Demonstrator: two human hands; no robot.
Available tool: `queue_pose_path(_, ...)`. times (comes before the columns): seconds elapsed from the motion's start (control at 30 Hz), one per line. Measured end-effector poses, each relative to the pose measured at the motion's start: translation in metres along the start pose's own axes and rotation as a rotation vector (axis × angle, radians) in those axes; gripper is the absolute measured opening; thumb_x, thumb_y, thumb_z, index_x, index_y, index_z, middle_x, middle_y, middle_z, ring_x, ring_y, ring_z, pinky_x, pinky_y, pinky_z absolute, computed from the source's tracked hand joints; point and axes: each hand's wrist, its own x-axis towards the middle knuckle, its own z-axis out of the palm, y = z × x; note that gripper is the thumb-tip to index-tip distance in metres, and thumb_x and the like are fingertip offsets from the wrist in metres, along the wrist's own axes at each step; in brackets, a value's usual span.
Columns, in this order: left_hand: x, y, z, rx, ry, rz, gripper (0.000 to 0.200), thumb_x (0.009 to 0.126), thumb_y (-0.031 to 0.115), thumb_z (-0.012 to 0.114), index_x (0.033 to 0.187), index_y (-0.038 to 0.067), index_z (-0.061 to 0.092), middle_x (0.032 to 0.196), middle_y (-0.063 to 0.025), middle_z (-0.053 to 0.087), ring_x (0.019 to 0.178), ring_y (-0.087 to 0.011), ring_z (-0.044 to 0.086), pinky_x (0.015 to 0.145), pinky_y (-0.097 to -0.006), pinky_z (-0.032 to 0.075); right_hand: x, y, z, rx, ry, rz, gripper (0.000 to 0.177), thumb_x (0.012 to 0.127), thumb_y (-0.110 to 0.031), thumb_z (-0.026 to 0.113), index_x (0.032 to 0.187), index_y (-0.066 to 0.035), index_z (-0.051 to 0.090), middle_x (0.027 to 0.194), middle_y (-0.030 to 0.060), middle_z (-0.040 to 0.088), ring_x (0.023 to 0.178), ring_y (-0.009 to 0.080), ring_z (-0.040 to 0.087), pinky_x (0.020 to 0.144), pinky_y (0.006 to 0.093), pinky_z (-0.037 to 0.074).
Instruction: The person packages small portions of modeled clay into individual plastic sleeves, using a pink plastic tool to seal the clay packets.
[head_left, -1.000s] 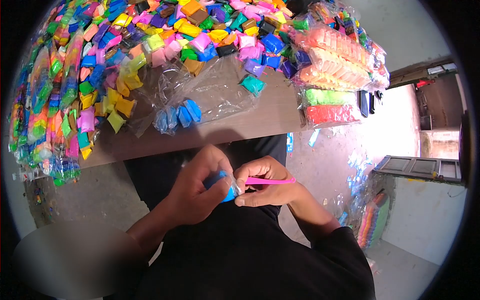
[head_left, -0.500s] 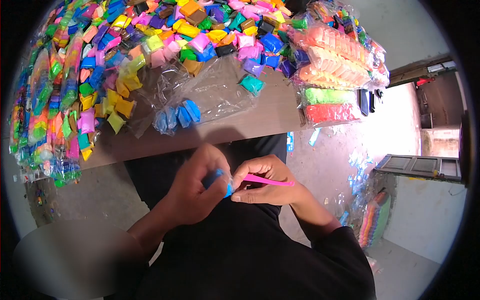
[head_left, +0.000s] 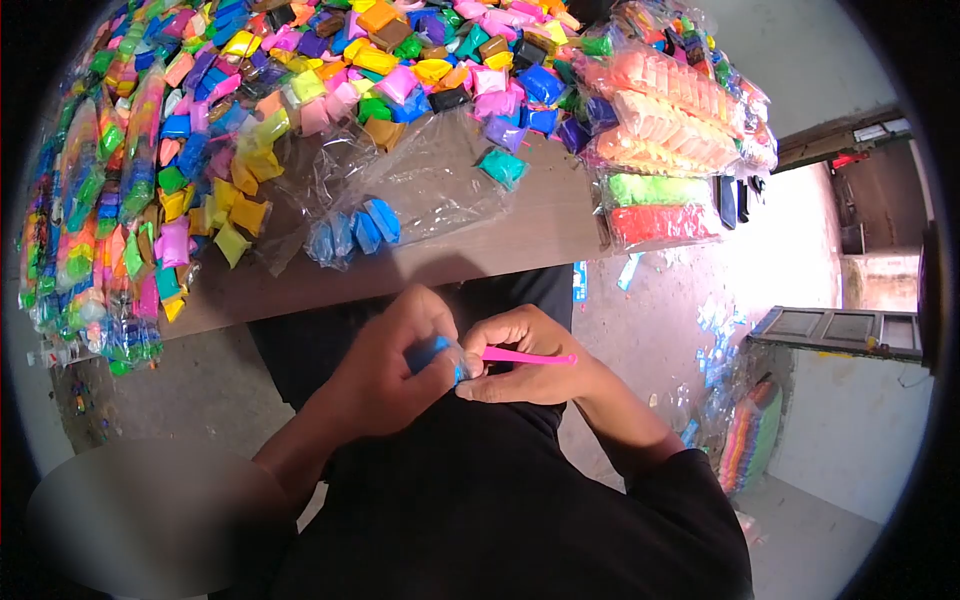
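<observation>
Wrapped round a small blue packet is my left hand, low in front of my body. My right hand pinches the packet's right edge between thumb and finger. It also holds a thin pink plastic tool, which points right across the fingers. My two hands nearly touch. Beyond them on the table lies a clear plastic bag, with several blue packets at its near left end. A teal packet rests by the bag's right side.
Many coloured packets are heaped across the back and left of the table. Bagged stacks of peach, green and red packs sit at its right end. Scraps litter the floor at right, near a bagged colourful stack.
The pink tool and my right hand have shifted slightly left, and the tool lies more level. My left hand has barely moved and still grips the blue packet.
</observation>
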Motion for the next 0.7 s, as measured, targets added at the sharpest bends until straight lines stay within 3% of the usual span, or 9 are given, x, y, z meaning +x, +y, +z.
queue_pose_path(0.13, 0.001, -0.008, 0.0, -0.05, -0.005, 0.06, 0.017, 0.09, 0.008, 0.06, 0.1, 0.006, 0.047, 0.088, -0.0033, 0.053, 0.078, -0.0073, 0.049, 0.072, -0.0275, 0.043, 0.0, 0.002, 0.005, 0.122, 0.033, 0.026, 0.015, 0.084, -0.005, 0.083, 0.084, -0.004, 0.067, 0.082, -0.0018, 0.07, 0.079, 0.005, 0.063, 0.071, 0.0241, 0.05)
queue_pose_path(0.37, 0.003, -0.006, -0.001, -0.038, -0.004, 0.064, 0.017, 0.09, 0.008, 0.061, 0.099, 0.007, 0.046, 0.089, -0.0036, 0.053, 0.079, -0.0081, 0.05, 0.074, -0.0278, 0.044, -0.002, -0.006, 0.006, 0.06, 0.096, -0.002, 0.015, 0.084, -0.004, 0.083, 0.085, -0.004, 0.068, 0.082, -0.0014, 0.07, 0.079, 0.0049, 0.063, 0.071, 0.0239, 0.05)
queue_pose_path(0.43, 0.003, -0.005, -0.001, -0.004, -0.004, 0.049, 0.017, 0.09, 0.008, 0.061, 0.099, 0.007, 0.046, 0.089, -0.0034, 0.053, 0.079, -0.0082, 0.05, 0.074, -0.0281, 0.044, -0.002, -0.009, 0.002, -0.069, 0.033, 0.005, 0.014, 0.085, -0.006, 0.082, 0.086, -0.004, 0.068, 0.082, -0.0014, 0.07, 0.08, 0.0049, 0.064, 0.071, 0.0243, 0.051)
queue_pose_path(0.57, 0.003, -0.014, 0.0, -0.019, -0.009, 0.082, 0.017, 0.09, 0.009, 0.061, 0.099, 0.007, 0.046, 0.088, -0.0038, 0.054, 0.079, -0.0081, 0.051, 0.073, -0.0278, 0.045, -0.002, 0.007, -0.008, 0.003, -0.055, 0.032, 0.015, 0.085, -0.007, 0.082, 0.086, -0.003, 0.067, 0.08, 0.0008, 0.07, 0.078, 0.0068, 0.066, 0.07, 0.0246, 0.052)
queue_pose_path(0.63, 0.002, -0.019, -0.001, -0.075, 0.031, 0.064, 0.016, 0.093, 0.01, 0.06, 0.101, 0.007, 0.046, 0.087, -0.0048, 0.057, 0.078, -0.0081, 0.053, 0.071, -0.0275, 0.046, -0.005, 0.017, -0.009, 0.462, -0.007, 0.1, 0.015, 0.087, -0.006, 0.08, 0.087, -0.002, 0.066, 0.08, 0.0049, 0.07, 0.075, 0.0119, 0.068, 0.068, 0.026, 0.054)
queue_pose_path(0.7, -0.001, -0.023, -0.003, -0.136, 0.042, 0.026, 0.016, 0.094, 0.01, 0.059, 0.102, 0.007, 0.046, 0.087, -0.0053, 0.058, 0.077, -0.0082, 0.053, 0.071, -0.0272, 0.046, -0.005, 0.025, -0.008, 0.603, 0.074, 0.066, 0.014, 0.088, -0.005, 0.078, 0.087, -0.002, 0.065, 0.081, 0.0072, 0.07, 0.075, 0.0147, 0.069, 0.068, 0.0272, 0.055)
